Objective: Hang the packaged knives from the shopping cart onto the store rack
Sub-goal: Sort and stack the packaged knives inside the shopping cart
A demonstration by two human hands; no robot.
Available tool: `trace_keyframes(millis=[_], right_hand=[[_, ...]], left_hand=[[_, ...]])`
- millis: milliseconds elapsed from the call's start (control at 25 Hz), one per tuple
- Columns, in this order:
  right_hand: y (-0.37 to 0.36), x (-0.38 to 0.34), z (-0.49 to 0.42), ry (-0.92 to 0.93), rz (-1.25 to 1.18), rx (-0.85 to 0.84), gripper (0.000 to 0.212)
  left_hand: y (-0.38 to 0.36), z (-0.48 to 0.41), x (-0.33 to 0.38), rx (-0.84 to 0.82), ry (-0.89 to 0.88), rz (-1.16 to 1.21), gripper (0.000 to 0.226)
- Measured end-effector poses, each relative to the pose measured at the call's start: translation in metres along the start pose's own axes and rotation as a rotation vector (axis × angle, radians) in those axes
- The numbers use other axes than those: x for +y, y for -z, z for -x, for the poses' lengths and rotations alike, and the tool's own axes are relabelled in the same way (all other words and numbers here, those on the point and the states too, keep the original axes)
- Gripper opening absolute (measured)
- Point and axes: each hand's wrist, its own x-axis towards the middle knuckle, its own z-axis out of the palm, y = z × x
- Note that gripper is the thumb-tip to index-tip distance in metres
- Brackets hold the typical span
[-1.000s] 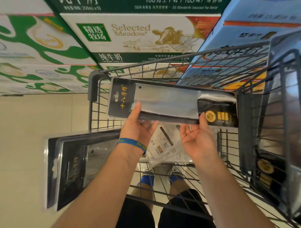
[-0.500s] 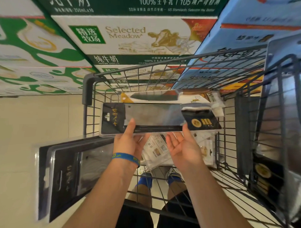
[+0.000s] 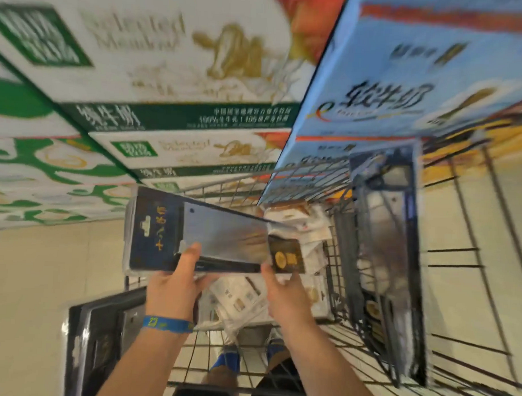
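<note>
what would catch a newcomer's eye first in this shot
The packaged cleaver at centre, held over the wire shopping cart by the left hand and right hand. Above it loom blurred stacks of green-and-white milk cases, upper left, and blue milk cases, upper right.

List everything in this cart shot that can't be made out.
Head view only:
1. Out of frame: store rack.
2. Motion blur smears the print on the held knife pack; the left hand and right hand cover its lower edge.
3. Blurred and partly behind both hands: packs on the cart floor, count unclear.
4. Cut by the bottom edge and the left forearm: dark pack at lower left.
5. Smeared lettering: milk cartons.
</note>
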Motion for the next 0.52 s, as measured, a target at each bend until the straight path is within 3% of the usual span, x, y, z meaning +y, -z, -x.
trace_keyframes(millis=[120,200,240,360,520], right_hand=[[0.018,-0.014,0.046,0.319,0.088,0.007,0.096],[0.032,-0.027,0.073,0.538,0.179,0.019,0.105],[0.04,-0.037,0.084,0.598,0.214,0.037,0.107],[0.072,-0.061,0.112,0.682,0.189,0.136,0.108],[0.135,-0.085,0.142,0.772,0.056,0.253,0.127]], left_hand=[[-0.002,0.032,0.047,-0.161,-0.22,-0.264,0.026],[-0.009,0.06,0.081,-0.259,-0.402,-0.458,0.064],[-0.013,0.073,0.098,-0.287,-0.496,-0.506,0.066],[-0.034,0.115,0.147,-0.379,-0.74,-0.506,0.043],[-0.078,0.175,0.2,-0.639,-0.79,-0.172,0.009]])
